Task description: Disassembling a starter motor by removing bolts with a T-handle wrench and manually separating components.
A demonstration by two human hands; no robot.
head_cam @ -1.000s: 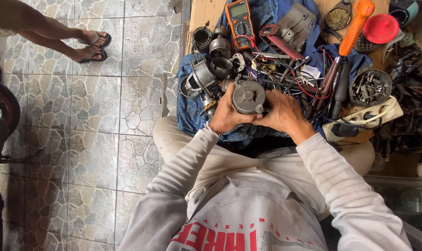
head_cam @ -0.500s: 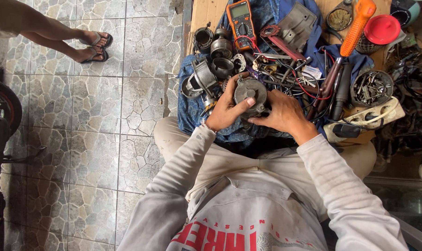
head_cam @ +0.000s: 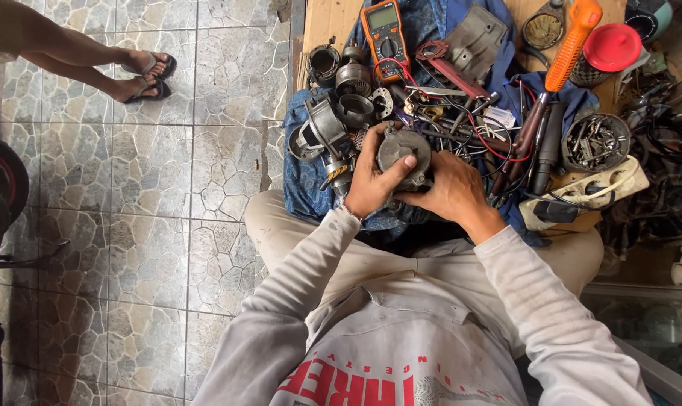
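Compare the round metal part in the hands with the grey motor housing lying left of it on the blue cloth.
The round metal part is gripped by the left hand and right hand; the grey motor housing lies untouched on the blue cloth. The held part shows a closed, domed face; the housing lies tilted, its open end showing. Both are dull grey, worn metal.

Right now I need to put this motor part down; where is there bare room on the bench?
Little room. The blue cloth lies partly bare left of the metal housings, and a strip of wood shows left of the meter. Between both hands, wires, screwdriver and power strip, it is crowded.
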